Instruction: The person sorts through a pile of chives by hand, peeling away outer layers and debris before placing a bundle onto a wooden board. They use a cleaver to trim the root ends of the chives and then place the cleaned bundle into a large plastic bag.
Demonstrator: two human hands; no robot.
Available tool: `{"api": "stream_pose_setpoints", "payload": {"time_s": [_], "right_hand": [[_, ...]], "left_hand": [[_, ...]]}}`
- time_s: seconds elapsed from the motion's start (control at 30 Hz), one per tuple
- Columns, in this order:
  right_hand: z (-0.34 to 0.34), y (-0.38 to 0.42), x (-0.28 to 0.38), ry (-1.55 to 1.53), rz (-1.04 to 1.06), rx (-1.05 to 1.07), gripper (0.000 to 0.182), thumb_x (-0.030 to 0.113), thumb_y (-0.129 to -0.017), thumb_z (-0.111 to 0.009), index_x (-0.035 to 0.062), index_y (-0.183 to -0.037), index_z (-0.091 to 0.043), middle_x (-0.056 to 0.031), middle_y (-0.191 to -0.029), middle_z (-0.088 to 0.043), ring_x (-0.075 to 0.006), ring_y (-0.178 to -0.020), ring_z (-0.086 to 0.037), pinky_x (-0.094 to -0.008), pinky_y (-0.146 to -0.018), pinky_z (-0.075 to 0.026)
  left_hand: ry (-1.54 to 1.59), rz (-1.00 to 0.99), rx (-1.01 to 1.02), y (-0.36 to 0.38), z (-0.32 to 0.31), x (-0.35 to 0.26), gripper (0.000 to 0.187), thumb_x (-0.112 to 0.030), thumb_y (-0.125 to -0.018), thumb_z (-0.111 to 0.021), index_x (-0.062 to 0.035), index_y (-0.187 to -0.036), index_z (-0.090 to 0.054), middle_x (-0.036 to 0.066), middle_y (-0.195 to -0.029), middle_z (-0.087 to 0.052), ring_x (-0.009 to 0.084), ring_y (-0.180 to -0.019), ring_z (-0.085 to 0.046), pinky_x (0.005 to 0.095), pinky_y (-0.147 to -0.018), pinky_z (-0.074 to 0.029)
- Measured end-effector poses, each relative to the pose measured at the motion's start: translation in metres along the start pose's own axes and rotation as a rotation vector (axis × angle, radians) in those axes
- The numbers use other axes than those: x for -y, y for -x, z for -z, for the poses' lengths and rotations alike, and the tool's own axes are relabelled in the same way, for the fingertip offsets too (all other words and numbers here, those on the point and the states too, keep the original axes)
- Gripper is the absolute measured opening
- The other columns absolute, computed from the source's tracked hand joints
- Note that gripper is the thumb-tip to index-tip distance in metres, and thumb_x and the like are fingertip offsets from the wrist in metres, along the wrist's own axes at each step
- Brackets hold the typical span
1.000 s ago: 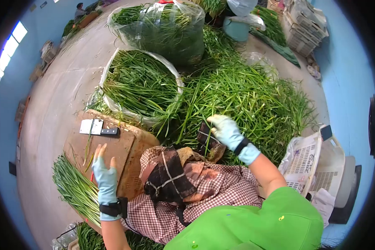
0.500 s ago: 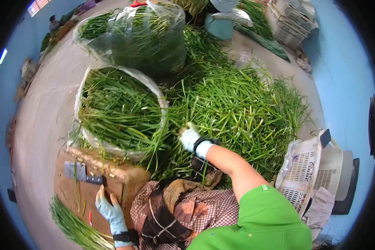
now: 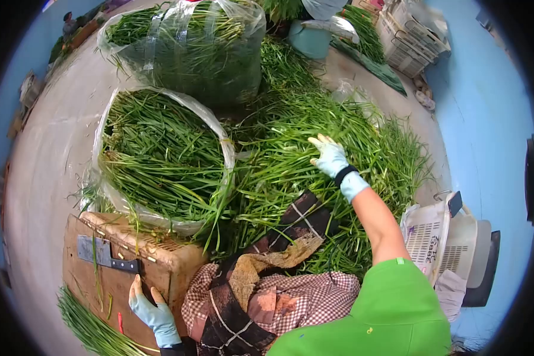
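My right hand [image 3: 330, 158], in a pale blue glove with cream fingertips, is over the big loose pile of long green leaves [image 3: 302, 178], which look like garlic chives. Its fingers stretch out flat and hold nothing visible. My left hand [image 3: 154, 315], gloved the same way, lies with fingers apart at the edge of a worn brown board [image 3: 80, 267]. Its fingertips are just below the black handle of a cleaver [image 3: 107, 254]. A red-handled small tool [image 3: 120, 322] lies on the board, and a bundle of chives [image 3: 92, 326] rests along its near left side.
An open plastic bag [image 3: 222, 133] full of chives stands ahead, with a larger filled bag [image 3: 202, 65] behind it. To my right are white plastic baskets [image 3: 424, 237] by the blue wall [image 3: 486, 154]. A checked cloth [image 3: 314, 291] covers my lap.
My right hand has moved away and to the right over the pile, its fingers now straightened out. The left hand stays by the cleaver handle; the view has shifted slightly.
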State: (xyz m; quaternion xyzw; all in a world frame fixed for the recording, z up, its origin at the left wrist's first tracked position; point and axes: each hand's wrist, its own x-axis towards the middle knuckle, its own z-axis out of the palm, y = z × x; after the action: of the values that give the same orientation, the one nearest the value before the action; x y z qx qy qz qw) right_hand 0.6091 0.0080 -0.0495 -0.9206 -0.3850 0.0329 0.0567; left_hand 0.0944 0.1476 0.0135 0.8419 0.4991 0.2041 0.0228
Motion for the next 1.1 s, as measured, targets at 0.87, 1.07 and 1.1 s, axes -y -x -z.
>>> {"api": "stream_pose_setpoints", "payload": {"time_s": [0.87, 1.07, 1.1], "right_hand": [[-0.062, -0.055, 0.359, -0.613, 0.582, 0.114, 0.065, 0.035, -0.073, -0.064, 0.0033, -0.125, -0.04, -0.019, -0.121, -0.048, -0.0319, -0.11, -0.046, -0.0349, -0.095, -0.036], [-0.115, -0.087, 0.467, -0.409, 0.425, 0.129, 0.078, 0.038, -0.067, -0.067, -0.0003, -0.126, -0.033, -0.0206, -0.124, -0.043, -0.0323, -0.115, -0.041, -0.0387, -0.096, -0.032], [-0.128, -0.074, 0.478, -0.232, 0.458, 0.066, 0.083, 0.039, -0.065, -0.068, -0.0003, -0.128, -0.031, -0.0215, -0.127, -0.039, -0.0332, -0.118, -0.037, -0.041, -0.1, -0.028]], "left_hand": [[0.064, 0.003, -0.076, -0.007, 0.006, 0.0, 0.046, -0.01, -0.066, -0.063, -0.0025, -0.11, -0.052, 0.015, -0.102, -0.056, 0.0306, -0.094, -0.052, 0.0396, -0.083, -0.04], [0.096, 0.047, 0.027, -0.011, 0.007, 0.004, 0.047, -0.012, -0.066, -0.063, -0.0025, -0.111, -0.052, 0.013, -0.103, -0.055, 0.0286, -0.095, -0.051, 0.0382, -0.083, -0.038], [0.087, 0.046, 0.05, -0.012, 0.009, 0.005, 0.047, -0.014, -0.066, -0.064, -0.0029, -0.111, -0.052, 0.012, -0.103, -0.055, 0.0278, -0.095, -0.052, 0.0386, -0.082, -0.039]]}}
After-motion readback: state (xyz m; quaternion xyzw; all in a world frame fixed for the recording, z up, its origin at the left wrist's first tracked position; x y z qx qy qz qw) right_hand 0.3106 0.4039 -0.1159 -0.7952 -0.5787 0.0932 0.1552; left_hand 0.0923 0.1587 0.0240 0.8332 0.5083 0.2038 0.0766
